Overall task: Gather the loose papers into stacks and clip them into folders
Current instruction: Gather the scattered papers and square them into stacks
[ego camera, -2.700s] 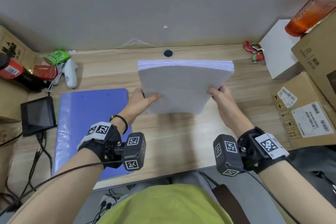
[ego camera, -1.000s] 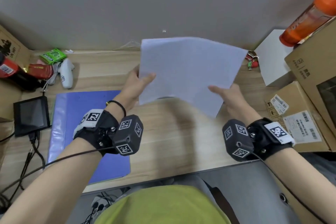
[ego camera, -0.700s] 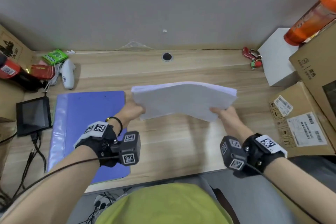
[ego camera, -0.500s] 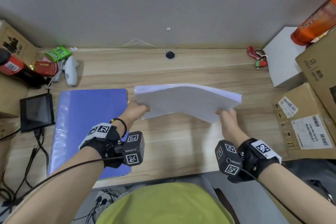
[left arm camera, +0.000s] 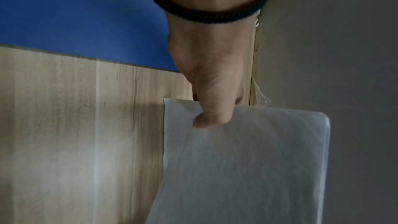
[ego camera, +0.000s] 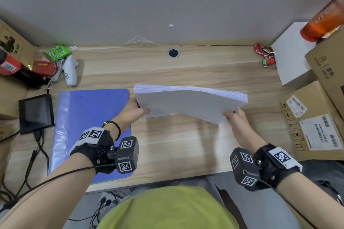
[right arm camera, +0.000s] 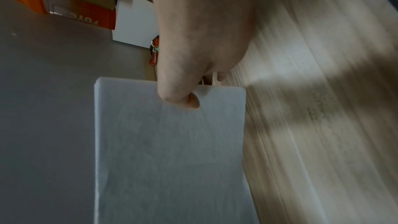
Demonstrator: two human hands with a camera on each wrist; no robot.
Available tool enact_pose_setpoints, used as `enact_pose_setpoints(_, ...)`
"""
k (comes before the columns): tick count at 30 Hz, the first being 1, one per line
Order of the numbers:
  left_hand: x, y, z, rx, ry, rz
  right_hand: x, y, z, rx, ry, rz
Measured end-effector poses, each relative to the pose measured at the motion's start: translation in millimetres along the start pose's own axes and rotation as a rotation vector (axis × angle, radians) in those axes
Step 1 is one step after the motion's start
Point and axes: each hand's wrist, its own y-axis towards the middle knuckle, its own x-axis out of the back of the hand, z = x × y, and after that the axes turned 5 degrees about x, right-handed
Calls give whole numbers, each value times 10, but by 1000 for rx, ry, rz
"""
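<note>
A thick stack of white paper (ego camera: 189, 103) hangs tilted above the middle of the wooden desk (ego camera: 176, 147), its far edge raised. My left hand (ego camera: 136, 110) pinches the stack's near left corner, thumb on the top sheet. At the near right corner my right hand (ego camera: 232, 117) pinches it the same way. In the left wrist view the thumb of my left hand (left arm camera: 213, 108) presses on the paper stack (left arm camera: 247, 168). The right wrist view shows my right hand (right arm camera: 185, 94) gripping the stack (right arm camera: 172, 159). A closed blue folder (ego camera: 87, 128) lies flat to the left.
Cardboard boxes (ego camera: 316, 117) and a white box (ego camera: 292, 61) crowd the right side, an orange bottle (ego camera: 323, 16) on top. A red keychain (ego camera: 264, 55) lies at the back right. A small black screen (ego camera: 36, 112), a white controller (ego camera: 70, 70) and packets sit at the left.
The stack went from upright, standing on edge, to nearly flat and lower over the desk. In the last half second it barely moved. Both hands kept their grip.
</note>
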Motion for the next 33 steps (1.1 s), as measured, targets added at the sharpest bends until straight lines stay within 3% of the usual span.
enact_pose_setpoints(5, 28, 9, 12, -31, 3, 78, -17, -48, -20, 93, -14, 52)
enact_pose_setpoints(8, 52, 17, -35, -81, 52, 96, -21, -34, 21, 139, -84, 8)
enact_pose_setpoints(11, 94, 26, -77, -42, 22, 149, 19, 27, 122, 161, -130, -7)
enact_pose_setpoints(16, 266, 0, -50, 84, -142, 241, 213, 113, 319, -21, -66, 232)
enact_pose_setpoints(20, 320, -19, 91, 143, -327, 219, 309, -14, 426, -215, 306, 207)
enact_pose_setpoints(23, 158, -39, 70, 135, -486, 180, 309, -147, 370, -228, 518, 192)
enact_pose_setpoints(30, -441, 76, -119, 153, -576, 79, -251, -380, 194, -333, 392, 330)
enact_pose_setpoints(33, -710, 121, -182, 194, -597, 60, -435, -472, 168, -300, 420, 401)
